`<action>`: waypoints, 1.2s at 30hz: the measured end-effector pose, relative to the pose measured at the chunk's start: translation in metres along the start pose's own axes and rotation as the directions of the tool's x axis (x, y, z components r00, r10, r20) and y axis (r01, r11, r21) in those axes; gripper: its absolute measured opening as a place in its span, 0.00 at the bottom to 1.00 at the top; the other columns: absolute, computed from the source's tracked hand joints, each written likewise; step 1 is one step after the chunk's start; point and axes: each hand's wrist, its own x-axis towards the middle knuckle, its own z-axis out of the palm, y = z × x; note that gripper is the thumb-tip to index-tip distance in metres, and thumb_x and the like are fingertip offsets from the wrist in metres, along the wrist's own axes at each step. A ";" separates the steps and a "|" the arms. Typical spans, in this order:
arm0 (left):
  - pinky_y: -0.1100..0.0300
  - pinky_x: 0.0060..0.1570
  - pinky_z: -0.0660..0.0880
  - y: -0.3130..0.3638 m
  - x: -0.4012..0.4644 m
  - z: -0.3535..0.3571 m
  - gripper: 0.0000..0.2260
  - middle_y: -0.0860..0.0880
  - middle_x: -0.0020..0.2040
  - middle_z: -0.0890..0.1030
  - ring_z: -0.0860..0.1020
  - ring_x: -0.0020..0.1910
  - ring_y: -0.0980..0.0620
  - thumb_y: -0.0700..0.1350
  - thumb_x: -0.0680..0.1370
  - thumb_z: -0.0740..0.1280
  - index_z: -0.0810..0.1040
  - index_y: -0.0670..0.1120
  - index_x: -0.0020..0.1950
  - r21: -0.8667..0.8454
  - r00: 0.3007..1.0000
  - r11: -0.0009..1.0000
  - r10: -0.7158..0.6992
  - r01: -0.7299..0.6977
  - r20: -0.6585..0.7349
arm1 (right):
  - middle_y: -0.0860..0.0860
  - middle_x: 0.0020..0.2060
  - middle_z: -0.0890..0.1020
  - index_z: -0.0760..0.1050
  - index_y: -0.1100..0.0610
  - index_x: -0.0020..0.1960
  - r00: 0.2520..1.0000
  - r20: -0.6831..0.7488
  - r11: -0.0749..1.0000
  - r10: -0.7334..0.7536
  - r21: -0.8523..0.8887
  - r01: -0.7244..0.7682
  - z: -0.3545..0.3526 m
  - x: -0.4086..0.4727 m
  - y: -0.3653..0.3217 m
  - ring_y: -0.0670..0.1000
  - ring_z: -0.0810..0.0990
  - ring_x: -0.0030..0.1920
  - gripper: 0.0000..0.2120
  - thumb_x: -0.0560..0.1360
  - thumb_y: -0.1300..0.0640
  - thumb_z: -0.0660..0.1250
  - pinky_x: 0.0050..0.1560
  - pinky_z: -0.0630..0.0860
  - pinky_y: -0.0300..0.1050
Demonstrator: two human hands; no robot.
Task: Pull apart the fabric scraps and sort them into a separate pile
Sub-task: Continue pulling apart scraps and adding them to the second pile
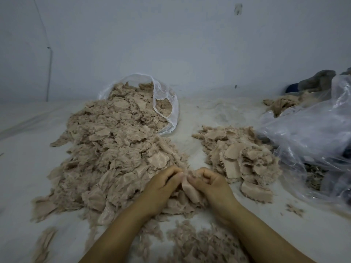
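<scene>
A big heap of beige fuzzy fabric scraps (pixel 114 149) spreads from a clear plastic bag (pixel 165 103) at the back toward me. A smaller separate pile of scraps (pixel 241 156) lies to the right of it. In front of the big heap my left hand (pixel 161 186) and my right hand (pixel 210 185) meet, fingers curled, both pinching the top edge of one beige scrap (pixel 190 192) that hangs between them. More loose fluff (pixel 199 242) lies between my forearms.
A large crumpled clear plastic bag (pixel 311 133) fills the right side, with more beige cloth (pixel 281 103) and grey fabric (pixel 319 80) behind it. Everything lies on a white sheet-covered floor (pixel 28 168) against a pale wall (pixel 190 44).
</scene>
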 end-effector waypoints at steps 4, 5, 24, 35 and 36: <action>0.63 0.37 0.72 -0.003 0.001 0.004 0.08 0.57 0.33 0.78 0.77 0.34 0.59 0.44 0.75 0.69 0.77 0.53 0.37 0.083 0.999 0.997 0.000 -0.003 0.036 | 0.59 0.35 0.81 0.76 0.58 0.41 0.997 -0.055 0.975 0.056 0.219 -0.042 -0.002 0.005 0.000 0.53 0.79 0.33 0.09 0.65 0.57 0.73 0.36 0.77 0.45; 0.64 0.34 0.70 -0.003 0.001 0.003 0.11 0.57 0.30 0.75 0.74 0.30 0.60 0.42 0.76 0.68 0.76 0.52 0.34 0.074 1.000 0.997 -0.018 0.018 0.005 | 0.58 0.35 0.80 0.75 0.59 0.42 0.996 -0.060 0.970 0.065 0.236 -0.049 -0.004 0.006 -0.001 0.53 0.79 0.34 0.11 0.64 0.57 0.73 0.38 0.76 0.46; 0.68 0.33 0.69 -0.002 0.003 0.004 0.13 0.58 0.29 0.78 0.73 0.28 0.63 0.40 0.75 0.69 0.82 0.57 0.36 -0.048 0.997 0.997 -0.058 0.056 -0.045 | 0.58 0.37 0.82 0.76 0.62 0.46 0.995 -0.089 0.972 0.041 0.236 -0.019 -0.003 0.002 -0.007 0.55 0.81 0.37 0.10 0.66 0.62 0.73 0.40 0.80 0.47; 0.61 0.38 0.75 0.001 0.001 -0.002 0.04 0.53 0.36 0.81 0.77 0.34 0.59 0.48 0.76 0.68 0.80 0.54 0.42 -0.023 0.996 0.996 -0.089 0.089 -0.008 | 0.59 0.34 0.81 0.75 0.66 0.39 0.965 -0.252 0.967 0.065 0.254 0.001 -0.005 0.005 -0.008 0.59 0.80 0.40 0.05 0.73 0.66 0.69 0.53 0.78 0.60; 0.66 0.40 0.75 0.002 0.000 0.000 0.03 0.55 0.38 0.82 0.79 0.37 0.61 0.53 0.73 0.70 0.80 0.57 0.44 -0.060 0.995 0.994 -0.096 0.096 -0.002 | 0.62 0.37 0.82 0.77 0.66 0.41 0.969 -0.239 0.968 0.070 0.250 -0.008 -0.004 0.004 -0.007 0.61 0.81 0.42 0.04 0.72 0.65 0.70 0.53 0.78 0.60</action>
